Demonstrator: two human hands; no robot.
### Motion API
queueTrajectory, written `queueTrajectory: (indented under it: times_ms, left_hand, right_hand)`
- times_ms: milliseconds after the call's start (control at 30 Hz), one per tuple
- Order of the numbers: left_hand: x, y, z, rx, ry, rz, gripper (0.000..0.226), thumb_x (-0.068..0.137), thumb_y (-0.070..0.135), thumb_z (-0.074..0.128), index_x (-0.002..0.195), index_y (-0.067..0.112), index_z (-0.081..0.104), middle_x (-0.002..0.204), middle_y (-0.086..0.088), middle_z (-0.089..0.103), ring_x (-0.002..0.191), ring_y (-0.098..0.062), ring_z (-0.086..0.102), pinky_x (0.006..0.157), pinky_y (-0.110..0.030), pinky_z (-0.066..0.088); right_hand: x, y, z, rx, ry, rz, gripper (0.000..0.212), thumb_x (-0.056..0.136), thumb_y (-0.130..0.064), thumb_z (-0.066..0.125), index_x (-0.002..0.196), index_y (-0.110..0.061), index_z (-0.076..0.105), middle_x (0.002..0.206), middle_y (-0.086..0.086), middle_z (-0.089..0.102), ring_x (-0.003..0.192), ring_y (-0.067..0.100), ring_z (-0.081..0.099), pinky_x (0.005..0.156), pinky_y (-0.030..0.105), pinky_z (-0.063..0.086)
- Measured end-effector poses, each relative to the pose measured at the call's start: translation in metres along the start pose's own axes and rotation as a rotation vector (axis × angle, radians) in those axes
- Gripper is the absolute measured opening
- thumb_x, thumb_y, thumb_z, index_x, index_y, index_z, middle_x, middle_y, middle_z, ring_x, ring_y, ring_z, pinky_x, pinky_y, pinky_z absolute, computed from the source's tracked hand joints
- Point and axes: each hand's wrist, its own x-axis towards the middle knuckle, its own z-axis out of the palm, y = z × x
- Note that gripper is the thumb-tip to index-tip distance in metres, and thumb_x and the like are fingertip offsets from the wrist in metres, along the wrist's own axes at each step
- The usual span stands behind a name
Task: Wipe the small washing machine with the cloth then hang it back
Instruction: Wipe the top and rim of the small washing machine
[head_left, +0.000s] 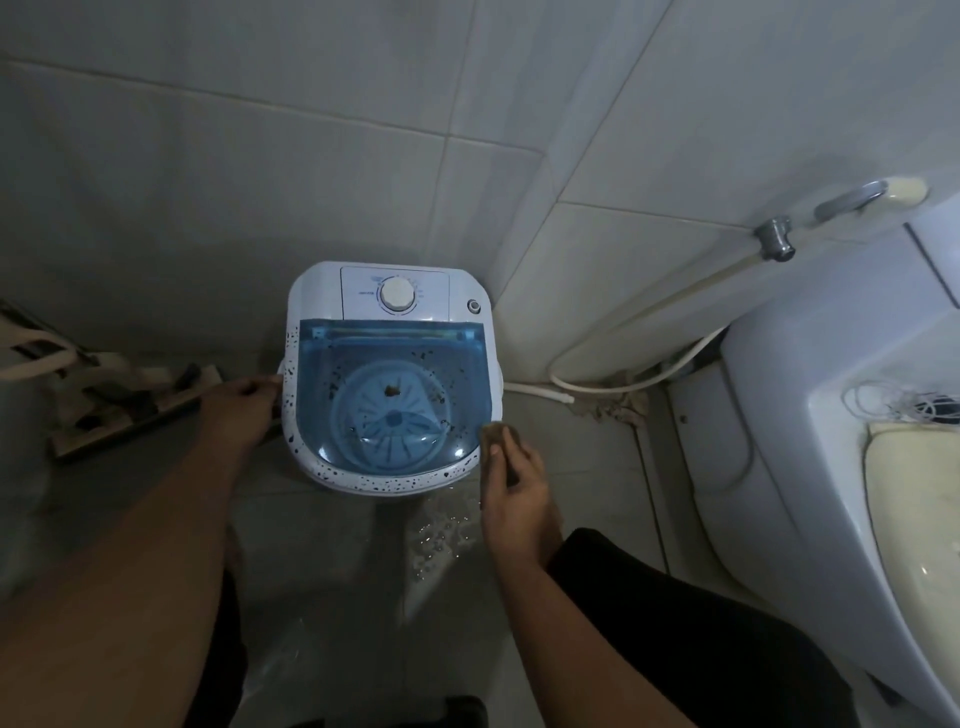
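The small washing machine (389, 374) stands on the floor against the tiled wall. It is white with a clear blue lid and a round dial at the back, and dark specks dot its rim and lid. My left hand (240, 405) grips its left side. My right hand (511, 475) holds a small brown cloth (494, 435) pressed against the machine's front right corner.
A toilet (831, 415) and its cistern fill the right side, with a spray hose (649, 312) running along the wall. A mop head (119, 410) lies on the floor at the left. A wet patch (441, 530) spreads on the tiles in front of the machine.
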Motion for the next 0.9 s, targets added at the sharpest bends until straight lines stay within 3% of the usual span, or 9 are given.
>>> queueTrajectory:
  times_ms: [100,167,267,333,500,600,733,833,900]
  left_hand:
    - [0.003,-0.002,0.000,-0.014,-0.004,-0.008,0.013,0.094,0.025,0.061,0.102,0.020,0.070,0.112,-0.012,0.072,0.099,-0.028,0.069,0.095,-0.046,0.055]
    - [0.003,-0.002,0.002,-0.050,-0.016,-0.021,0.018,0.094,0.023,0.061,0.108,0.016,0.070,0.112,-0.013,0.071,0.096,-0.027,0.069,0.085,-0.039,0.058]
    - [0.003,-0.001,0.004,-0.089,-0.035,-0.040,0.025,0.098,0.015,0.056,0.119,0.007,0.067,0.110,-0.012,0.067,0.081,-0.020,0.066,0.060,-0.027,0.058]
    - [0.002,-0.001,0.005,-0.122,-0.039,-0.051,0.026,0.098,0.013,0.055,0.120,0.004,0.066,0.111,-0.014,0.068,0.077,-0.016,0.065,0.054,-0.025,0.057]
    - [-0.001,0.000,0.008,-0.129,-0.015,-0.012,0.020,0.098,0.012,0.056,0.115,0.007,0.065,0.094,-0.010,0.066,0.066,-0.009,0.061,0.041,-0.011,0.049]
    - [0.000,0.000,0.008,-0.139,-0.003,-0.006,0.017,0.097,0.013,0.058,0.112,0.009,0.065,0.087,-0.007,0.066,0.056,-0.008,0.064,0.037,-0.009,0.045]
    - [0.004,-0.003,0.006,-0.128,-0.013,-0.017,0.012,0.095,0.013,0.059,0.106,0.010,0.066,0.088,-0.009,0.067,0.040,0.002,0.062,0.037,-0.012,0.047]
    - [0.007,-0.003,0.006,-0.135,-0.021,-0.026,0.012,0.095,0.012,0.060,0.105,0.011,0.067,0.093,-0.012,0.068,0.045,-0.002,0.065,0.040,-0.015,0.050]
    - [0.009,-0.003,0.005,-0.148,-0.022,-0.040,0.014,0.094,0.012,0.060,0.106,0.011,0.068,0.097,-0.013,0.069,0.059,-0.012,0.069,0.041,-0.017,0.053]
  right_hand:
    - [0.029,-0.009,0.010,0.119,-0.029,-0.028,0.037,0.099,-0.031,0.058,0.132,-0.018,0.070,0.131,0.003,0.065,0.119,0.018,0.063,0.109,0.040,0.049]
    - [0.053,-0.026,0.015,0.155,-0.066,-0.024,0.034,0.101,-0.021,0.060,0.132,-0.011,0.069,0.128,0.011,0.065,0.115,0.018,0.064,0.110,0.035,0.048]
    - [0.080,-0.043,0.019,0.118,-0.110,-0.015,0.033,0.102,-0.019,0.060,0.133,-0.011,0.068,0.128,0.011,0.066,0.109,0.011,0.060,0.106,0.027,0.048]
    - [0.082,-0.041,0.020,0.113,-0.117,-0.025,0.034,0.102,-0.020,0.060,0.134,-0.012,0.067,0.128,0.011,0.065,0.112,0.013,0.061,0.104,0.024,0.047]
    - [0.048,-0.013,0.015,0.120,-0.067,-0.042,0.036,0.101,-0.025,0.060,0.135,-0.015,0.066,0.128,0.009,0.066,0.117,0.018,0.064,0.109,0.038,0.050]
    - [0.016,0.000,0.012,0.109,-0.026,-0.016,0.040,0.098,-0.042,0.059,0.133,-0.025,0.069,0.131,-0.001,0.063,0.118,0.018,0.064,0.103,0.045,0.054]
    - [-0.018,0.000,0.012,0.050,0.078,-0.065,0.028,0.097,-0.025,0.068,0.125,-0.022,0.075,0.123,-0.005,0.064,0.110,0.016,0.067,0.097,0.039,0.053]
    - [-0.029,0.000,0.018,0.050,0.086,-0.113,0.029,0.096,-0.023,0.067,0.123,-0.014,0.075,0.120,0.001,0.062,0.112,0.021,0.064,0.100,0.036,0.053]
    - [-0.032,-0.001,0.020,-0.001,0.076,-0.167,0.027,0.095,-0.015,0.071,0.121,-0.011,0.075,0.120,0.006,0.063,0.111,0.025,0.065,0.102,0.021,0.047]
